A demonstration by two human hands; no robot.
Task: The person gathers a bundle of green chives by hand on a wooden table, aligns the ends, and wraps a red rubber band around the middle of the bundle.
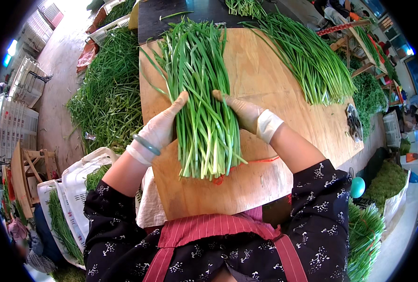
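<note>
A thick bundle of garlic chives lies on the plywood board, pale cut ends toward me and green leaves pointing away. My left hand, in a thin pale glove with a bangle at the wrist, presses on the bundle's left side. From the right side my right hand, gloved too, clasps it; both thumbs rest near the top and the other fingers are hidden by the stalks. A red tie shows under the cut ends, and its strand runs out to the right over the wood.
A large pile of chives covers the board's far right. Dark scissors lie at its right edge. Loose greens are heaped on the floor to the left. White plastic crates stand near my left elbow. A person is at the far right.
</note>
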